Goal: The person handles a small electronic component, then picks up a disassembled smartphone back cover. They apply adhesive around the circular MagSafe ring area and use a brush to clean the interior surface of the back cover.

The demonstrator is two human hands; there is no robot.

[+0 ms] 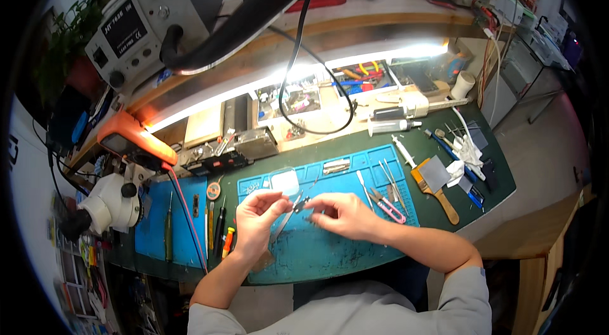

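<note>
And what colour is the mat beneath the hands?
Blue; the mat shows in the head view.

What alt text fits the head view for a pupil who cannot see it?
A person's left hand and right hand meet at a small dark part above a blue mat. A pink-handled tool lies at right, a white microscope at left.

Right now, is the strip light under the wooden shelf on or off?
On. The strip light glows bright white below the wooden shelf, washing out its own surface.
</note>
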